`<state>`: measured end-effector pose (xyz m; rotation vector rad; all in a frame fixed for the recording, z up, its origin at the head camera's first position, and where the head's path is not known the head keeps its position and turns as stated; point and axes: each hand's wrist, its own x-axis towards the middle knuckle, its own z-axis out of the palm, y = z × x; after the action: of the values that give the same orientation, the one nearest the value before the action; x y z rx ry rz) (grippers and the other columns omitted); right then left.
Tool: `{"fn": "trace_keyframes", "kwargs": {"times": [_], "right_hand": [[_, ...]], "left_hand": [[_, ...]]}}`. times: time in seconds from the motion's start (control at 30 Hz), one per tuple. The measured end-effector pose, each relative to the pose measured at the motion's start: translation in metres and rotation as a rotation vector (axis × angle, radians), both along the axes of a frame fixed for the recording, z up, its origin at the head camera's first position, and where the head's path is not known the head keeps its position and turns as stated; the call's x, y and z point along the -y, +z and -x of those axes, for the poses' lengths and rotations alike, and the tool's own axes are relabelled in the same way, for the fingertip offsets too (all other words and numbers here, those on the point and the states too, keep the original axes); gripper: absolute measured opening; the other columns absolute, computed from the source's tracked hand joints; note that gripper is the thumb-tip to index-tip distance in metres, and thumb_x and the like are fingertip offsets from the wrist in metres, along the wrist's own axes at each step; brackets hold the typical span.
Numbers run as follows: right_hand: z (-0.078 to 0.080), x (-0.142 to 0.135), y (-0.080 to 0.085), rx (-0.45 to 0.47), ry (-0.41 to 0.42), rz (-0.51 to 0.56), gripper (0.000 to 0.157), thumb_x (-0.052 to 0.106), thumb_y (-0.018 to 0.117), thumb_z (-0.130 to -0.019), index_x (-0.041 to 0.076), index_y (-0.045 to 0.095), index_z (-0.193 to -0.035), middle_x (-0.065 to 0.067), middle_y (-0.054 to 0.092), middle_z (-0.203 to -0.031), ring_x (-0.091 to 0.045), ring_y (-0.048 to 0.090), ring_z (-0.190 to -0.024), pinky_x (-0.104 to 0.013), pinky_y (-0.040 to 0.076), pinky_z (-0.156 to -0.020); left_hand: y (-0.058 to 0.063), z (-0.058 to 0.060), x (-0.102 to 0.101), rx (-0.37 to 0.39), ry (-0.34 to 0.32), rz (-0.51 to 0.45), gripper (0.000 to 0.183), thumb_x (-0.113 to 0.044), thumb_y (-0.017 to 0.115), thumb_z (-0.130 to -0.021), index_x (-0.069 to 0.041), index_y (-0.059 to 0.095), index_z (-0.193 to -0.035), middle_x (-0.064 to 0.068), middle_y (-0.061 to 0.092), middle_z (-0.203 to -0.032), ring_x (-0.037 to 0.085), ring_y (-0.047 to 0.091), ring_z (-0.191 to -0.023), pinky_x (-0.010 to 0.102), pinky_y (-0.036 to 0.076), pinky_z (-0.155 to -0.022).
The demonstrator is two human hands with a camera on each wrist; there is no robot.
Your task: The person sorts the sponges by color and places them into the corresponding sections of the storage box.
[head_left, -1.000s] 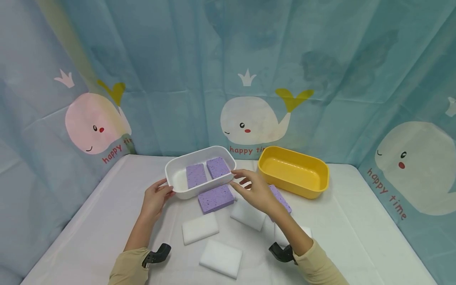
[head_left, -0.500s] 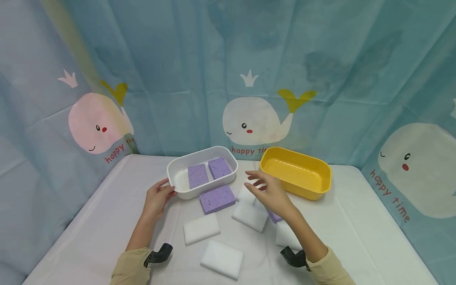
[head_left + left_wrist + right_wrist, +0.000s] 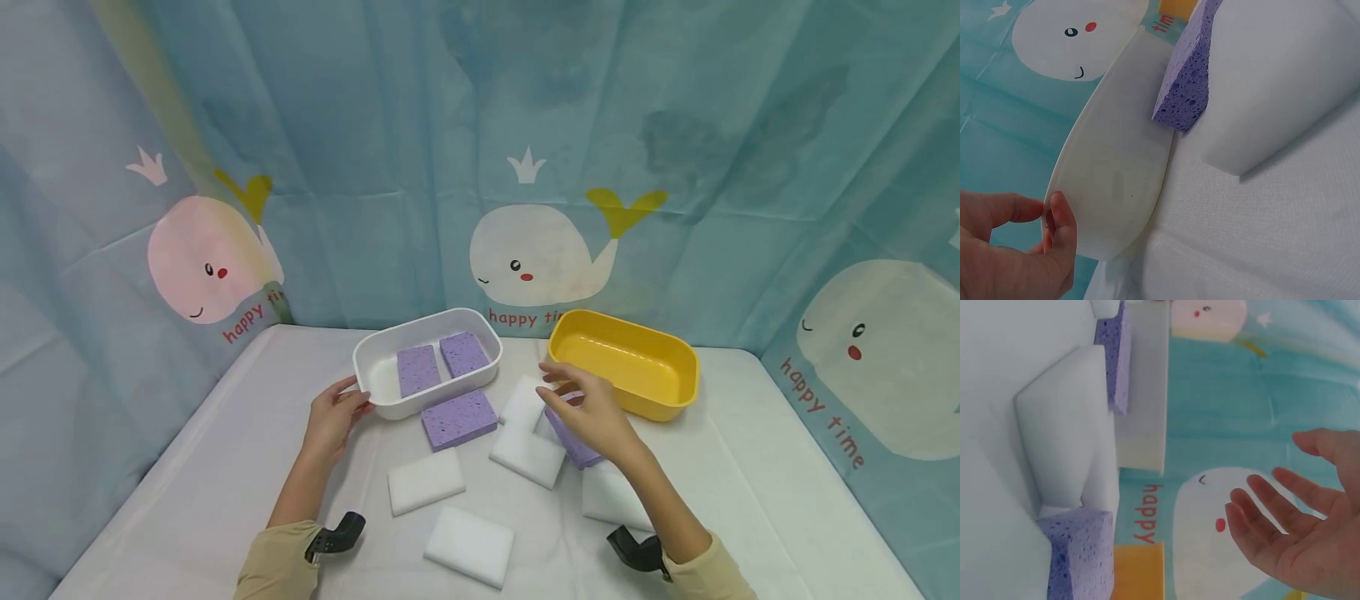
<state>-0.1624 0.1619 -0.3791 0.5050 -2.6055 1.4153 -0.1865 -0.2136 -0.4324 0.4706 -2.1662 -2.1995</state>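
Note:
My left hand (image 3: 335,419) pinches the near left rim of a white plastic bin (image 3: 378,367); in the left wrist view its thumb and fingers (image 3: 1063,228) are at either side of that rim. Two purple sponges (image 3: 417,370) lie inside the bin. My right hand (image 3: 596,412) holds nothing, its fingers loosely bent and spread apart. It hovers over a purple sponge (image 3: 573,446) that it partly hides, just in front of a yellow bin (image 3: 675,396). Another purple sponge (image 3: 459,419) lies against the white bin's front side.
Several white sponge blocks (image 3: 426,482) are scattered on the white tablecloth (image 3: 757,467), one of them (image 3: 615,497) partly behind my right forearm. A blue curtain (image 3: 360,250) printed with whales stands behind the table and along both sides.
My right hand has moved away from the white bin's right end, rightward to above the purple sponge near the yellow bin. My left hand stays on the white bin's rim.

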Motion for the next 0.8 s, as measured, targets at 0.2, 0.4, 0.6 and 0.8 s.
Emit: {"fn": "trace_keyframes", "kwargs": {"times": [0.2,0.4,0.6,0.8], "right_hand": [[-0.002,-0.006,-0.003,-0.005,-0.016,0.01,0.039,0.013,0.073,-0.1,0.004,0.068,-0.137,-0.015,0.074,-0.124,-0.028,0.073,-0.103,-0.034,0.062,-0.088],[-0.003,-0.01,-0.005,0.005,-0.032,0.003,0.039,0.013,0.073,-0.1,0.003,0.068,-0.137,-0.017,0.073,-0.124,-0.03,0.074,-0.104,-0.036,0.063,-0.087],[-0.002,-0.014,-0.009,0.018,-0.063,-0.003,0.038,0.013,0.073,-0.1,0.0,0.068,-0.135,-0.02,0.072,-0.127,-0.033,0.073,-0.106,-0.044,0.063,-0.089],[0.001,-0.02,-0.015,0.036,-0.079,-0.011,0.039,0.016,0.072,-0.102,-0.002,0.066,-0.136,-0.023,0.069,-0.132,-0.037,0.071,-0.112,-0.05,0.061,-0.095]], "left_hand": [[0.001,-0.001,0.0,0.0,-0.006,0.011,0.059,-0.002,0.056,-0.106,0.008,0.033,-0.159,0.017,0.066,-0.123,0.004,0.069,-0.088,0.014,0.058,-0.083],[0.001,-0.001,0.0,-0.003,-0.008,0.015,0.058,-0.002,0.056,-0.106,0.009,0.033,-0.159,0.018,0.066,-0.124,0.003,0.069,-0.087,0.014,0.058,-0.084],[-0.001,0.0,0.001,-0.003,-0.011,-0.002,0.058,-0.002,0.056,-0.106,0.008,0.033,-0.159,0.015,0.067,-0.121,0.004,0.069,-0.088,0.015,0.059,-0.084],[-0.001,0.001,0.002,-0.005,-0.013,-0.013,0.059,-0.001,0.056,-0.106,0.008,0.033,-0.16,0.01,0.067,-0.114,0.004,0.068,-0.085,0.014,0.058,-0.082]]}}
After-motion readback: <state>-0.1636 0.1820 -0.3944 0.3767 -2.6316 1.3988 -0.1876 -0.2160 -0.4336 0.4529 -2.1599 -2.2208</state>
